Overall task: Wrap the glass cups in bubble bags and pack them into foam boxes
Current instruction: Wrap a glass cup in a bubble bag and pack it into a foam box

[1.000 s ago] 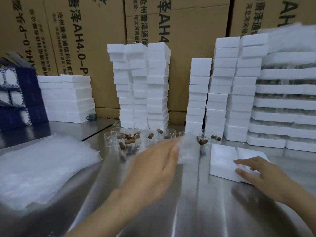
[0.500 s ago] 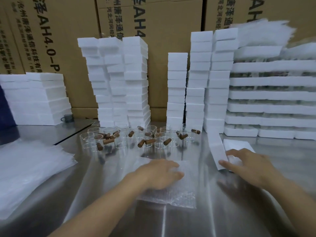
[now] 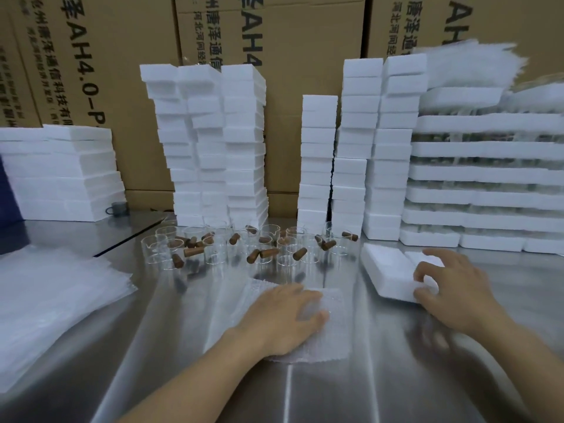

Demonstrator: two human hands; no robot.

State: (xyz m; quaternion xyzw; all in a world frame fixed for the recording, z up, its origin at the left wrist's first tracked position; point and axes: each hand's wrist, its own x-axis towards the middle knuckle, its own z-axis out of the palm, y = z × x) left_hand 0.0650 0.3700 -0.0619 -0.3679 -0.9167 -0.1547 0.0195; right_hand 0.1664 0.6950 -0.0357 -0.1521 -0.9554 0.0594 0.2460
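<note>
A bubble bag (image 3: 331, 337) lies flat on the steel table in front of me. My left hand (image 3: 283, 319) rests on it, fingers spread and slightly bent. To the right sits a white foam box (image 3: 387, 268) at an angle. My right hand (image 3: 451, 288) grips its near right end, fingers curled over the top and thumb at the front edge. Behind the bag stand several clear glass cups (image 3: 290, 251) with brown wooden handles, clustered mid-table.
A pile of bubble bags (image 3: 52, 300) lies at the left. Tall stacks of white foam boxes (image 3: 210, 141) line the back, with foam trays (image 3: 488, 178) stacked at the right and cardboard cartons (image 3: 274, 32) behind them all.
My left hand brought a bubble bag down from mid-air onto the table and now rests on it. My right hand pulled the foam box nearer and turned it.
</note>
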